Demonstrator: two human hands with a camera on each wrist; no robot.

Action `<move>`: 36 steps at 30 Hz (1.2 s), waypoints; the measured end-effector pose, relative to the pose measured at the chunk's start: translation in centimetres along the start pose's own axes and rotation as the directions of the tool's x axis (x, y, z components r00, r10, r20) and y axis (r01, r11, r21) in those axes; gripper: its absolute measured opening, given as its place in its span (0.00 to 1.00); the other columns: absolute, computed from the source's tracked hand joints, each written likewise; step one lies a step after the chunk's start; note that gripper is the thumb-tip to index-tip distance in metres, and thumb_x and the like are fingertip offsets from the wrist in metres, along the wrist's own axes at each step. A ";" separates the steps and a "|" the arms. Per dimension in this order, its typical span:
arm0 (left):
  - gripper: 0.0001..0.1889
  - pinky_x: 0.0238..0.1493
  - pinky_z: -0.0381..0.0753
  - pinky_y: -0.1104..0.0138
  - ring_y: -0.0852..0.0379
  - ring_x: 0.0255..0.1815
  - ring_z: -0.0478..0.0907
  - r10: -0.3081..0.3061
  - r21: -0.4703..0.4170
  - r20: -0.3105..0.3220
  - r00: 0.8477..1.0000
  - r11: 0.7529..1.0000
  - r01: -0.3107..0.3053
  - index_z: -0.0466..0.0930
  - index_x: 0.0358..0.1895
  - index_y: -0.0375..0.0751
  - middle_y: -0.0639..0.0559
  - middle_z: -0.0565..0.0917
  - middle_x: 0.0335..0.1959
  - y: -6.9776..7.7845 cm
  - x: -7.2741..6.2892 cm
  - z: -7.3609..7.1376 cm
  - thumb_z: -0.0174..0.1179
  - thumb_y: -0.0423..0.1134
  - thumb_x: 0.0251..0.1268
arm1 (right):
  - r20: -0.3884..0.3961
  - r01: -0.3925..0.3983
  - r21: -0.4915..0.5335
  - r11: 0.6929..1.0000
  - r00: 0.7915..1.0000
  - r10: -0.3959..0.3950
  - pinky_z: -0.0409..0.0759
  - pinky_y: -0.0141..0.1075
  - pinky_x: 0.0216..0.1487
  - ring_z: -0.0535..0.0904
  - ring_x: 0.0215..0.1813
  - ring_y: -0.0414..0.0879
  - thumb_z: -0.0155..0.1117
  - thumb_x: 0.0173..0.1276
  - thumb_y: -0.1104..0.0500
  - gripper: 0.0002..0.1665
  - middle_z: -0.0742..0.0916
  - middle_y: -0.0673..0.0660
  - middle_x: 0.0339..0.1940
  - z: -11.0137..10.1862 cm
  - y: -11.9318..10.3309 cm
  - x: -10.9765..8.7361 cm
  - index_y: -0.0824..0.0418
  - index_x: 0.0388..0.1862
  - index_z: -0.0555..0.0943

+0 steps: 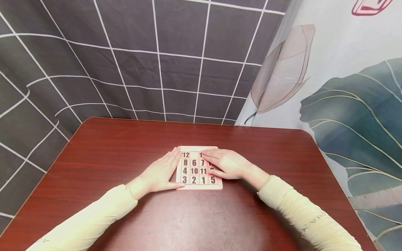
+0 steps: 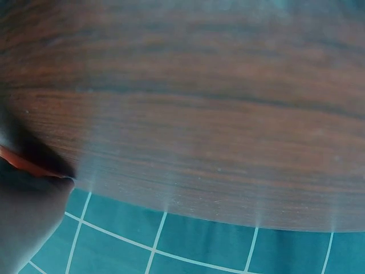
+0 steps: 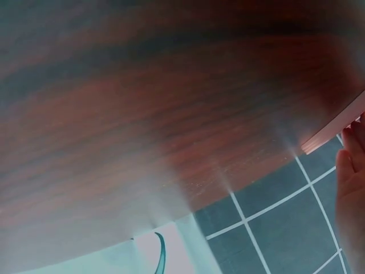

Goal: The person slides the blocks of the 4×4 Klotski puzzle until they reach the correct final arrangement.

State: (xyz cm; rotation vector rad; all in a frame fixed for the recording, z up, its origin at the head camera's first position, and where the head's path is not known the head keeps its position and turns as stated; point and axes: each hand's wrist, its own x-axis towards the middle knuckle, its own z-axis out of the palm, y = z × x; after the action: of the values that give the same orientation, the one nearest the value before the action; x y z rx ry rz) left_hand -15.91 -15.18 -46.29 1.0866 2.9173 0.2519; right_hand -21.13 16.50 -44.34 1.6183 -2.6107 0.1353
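Observation:
A square number sliding puzzle (image 1: pixel 194 171) with a pale frame lies flat on the table, its bare slot in the top row beside the 12. My left hand (image 1: pixel 161 172) rests along the puzzle's left edge with straight fingers, its thumb at the lower left corner. From the right, my right hand (image 1: pixel 230 163) lies over the right-hand columns. Its fingertips touch the tiles near the top row and cover several numbers. In the right wrist view, the puzzle's side edge (image 3: pixel 333 130) shows beside the right hand (image 3: pixel 352 194). The left wrist view catches only part of the left hand (image 2: pixel 28 220).
The reddish-brown wooden table (image 1: pixel 125 146) reaches back to a dark curtain with a white grid (image 1: pixel 179 69). On the right hangs a pale curtain with large leaf prints (image 1: pixel 355 122). Pale sleeves (image 1: pixel 94 214) cover both forearms.

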 end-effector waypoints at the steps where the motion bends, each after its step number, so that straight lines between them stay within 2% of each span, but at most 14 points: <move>1: 0.60 0.87 0.60 0.51 0.37 0.88 0.54 0.000 -0.001 0.001 1.000 1.000 0.000 0.52 0.83 0.23 0.29 0.54 0.86 0.0 0.0 0.0 0.63 0.69 0.66 | -0.004 0.003 -0.002 1.000 1.000 -0.003 0.74 0.46 0.80 0.76 0.79 0.50 0.64 0.78 0.44 0.35 0.81 0.57 0.77 0.1 0.0 0.0 0.63 0.75 0.77; 22: 0.59 0.86 0.62 0.50 0.37 0.87 0.56 0.002 0.000 0.000 1.000 1.000 -0.002 0.53 0.82 0.23 0.28 0.56 0.85 0.0 0.0 -0.1 0.63 0.69 0.66 | 0.029 0.068 -0.011 0.998 0.997 -0.068 0.70 0.43 0.83 0.75 0.80 0.50 0.60 0.80 0.41 0.39 0.79 0.57 0.79 0.8 -1.9 4.5 0.62 0.80 0.72; 30: 0.58 0.86 0.62 0.49 0.36 0.87 0.56 0.009 -0.009 0.002 1.000 1.000 -0.009 0.53 0.82 0.22 0.28 0.57 0.85 0.1 -0.1 -0.2 0.63 0.68 0.67 | 0.069 0.044 -0.003 0.999 0.997 -0.044 0.70 0.44 0.83 0.74 0.80 0.51 0.60 0.80 0.42 0.38 0.79 0.58 0.79 0.6 -2.0 4.7 0.63 0.80 0.72; 36: 0.58 0.86 0.63 0.49 0.35 0.87 0.57 0.009 -0.001 -0.001 1.000 1.000 -0.009 0.54 0.81 0.21 0.27 0.57 0.84 0.0 -0.1 -0.2 0.63 0.68 0.67 | 0.053 0.037 0.001 0.999 0.998 -0.037 0.71 0.45 0.82 0.76 0.79 0.51 0.62 0.79 0.44 0.37 0.80 0.58 0.77 0.1 -1.8 3.9 0.63 0.78 0.74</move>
State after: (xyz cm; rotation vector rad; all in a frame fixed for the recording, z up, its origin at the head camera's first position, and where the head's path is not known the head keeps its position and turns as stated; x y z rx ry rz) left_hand -15.83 -15.28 -46.14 1.0999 2.9137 0.2548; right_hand -21.22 12.18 -43.98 1.6917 -2.6173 0.0911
